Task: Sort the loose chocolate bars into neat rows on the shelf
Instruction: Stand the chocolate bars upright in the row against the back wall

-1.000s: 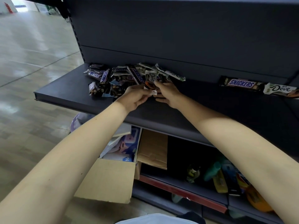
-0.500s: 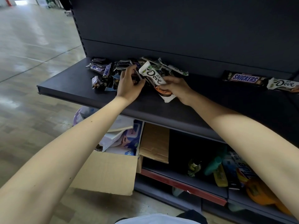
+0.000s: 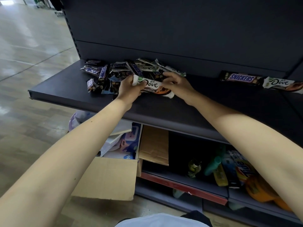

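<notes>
Gripping Dove bar, my left hand on one end, right hand on other, just in front of loose pile. Well right of my hands: one Snickers, second Dove laid. Most sorting left, I reckon.

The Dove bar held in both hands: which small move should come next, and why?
Probably carry the held Dove bar rightwards and lay it beside the lone Dove bar next to the Snickers bar. The left hand and right hand hold its ends in front of the pile.
</notes>
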{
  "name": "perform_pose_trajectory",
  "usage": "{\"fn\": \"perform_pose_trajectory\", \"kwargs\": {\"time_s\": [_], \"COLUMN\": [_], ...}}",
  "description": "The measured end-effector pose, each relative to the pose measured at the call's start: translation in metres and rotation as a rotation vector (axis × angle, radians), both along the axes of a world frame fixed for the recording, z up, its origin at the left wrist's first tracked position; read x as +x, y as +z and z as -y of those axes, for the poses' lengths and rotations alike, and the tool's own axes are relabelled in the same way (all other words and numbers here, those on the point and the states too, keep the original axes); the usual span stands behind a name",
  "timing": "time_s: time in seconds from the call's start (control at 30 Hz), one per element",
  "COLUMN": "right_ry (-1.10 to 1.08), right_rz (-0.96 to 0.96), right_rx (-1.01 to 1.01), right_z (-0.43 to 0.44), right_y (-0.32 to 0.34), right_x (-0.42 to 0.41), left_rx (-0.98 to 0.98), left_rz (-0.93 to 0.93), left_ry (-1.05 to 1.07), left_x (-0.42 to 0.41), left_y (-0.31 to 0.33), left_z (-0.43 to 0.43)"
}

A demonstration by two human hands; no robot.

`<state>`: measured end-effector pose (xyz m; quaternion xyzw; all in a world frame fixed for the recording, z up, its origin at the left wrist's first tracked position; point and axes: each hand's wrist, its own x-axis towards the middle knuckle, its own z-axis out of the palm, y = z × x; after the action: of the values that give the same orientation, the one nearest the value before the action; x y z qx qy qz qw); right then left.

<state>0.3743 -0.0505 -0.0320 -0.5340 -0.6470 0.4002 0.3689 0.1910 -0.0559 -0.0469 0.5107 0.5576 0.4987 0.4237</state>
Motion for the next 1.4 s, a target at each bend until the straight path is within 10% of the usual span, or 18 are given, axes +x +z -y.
{"fn": "perform_pose_trajectory", "kwargs": {"time_s": [0.4, 0.7, 1.4], "right_ry": [-0.313, -0.481, -0.873], "right_rz": [-0.153, -0.172, 0.097], "right_rx": [-0.088, -0.052, -0.007], "right_z": [0.007, 0.024, 0.074], "right_y": [-0.009, -0.01, -0.011], "right_x": [0.047, 0.116, 0.342], "left_rx": [-0.18, -0.109, -0.096], "left_rz": [0.333, -0.027, -0.113], "left_ry": [-0.067, -0.104, -0.329], "left_x": [0.053, 0.125, 0.369], "left_y": [-0.005, 0.001, 0.005], "left_z": [-0.002, -0.007, 0.002]}}
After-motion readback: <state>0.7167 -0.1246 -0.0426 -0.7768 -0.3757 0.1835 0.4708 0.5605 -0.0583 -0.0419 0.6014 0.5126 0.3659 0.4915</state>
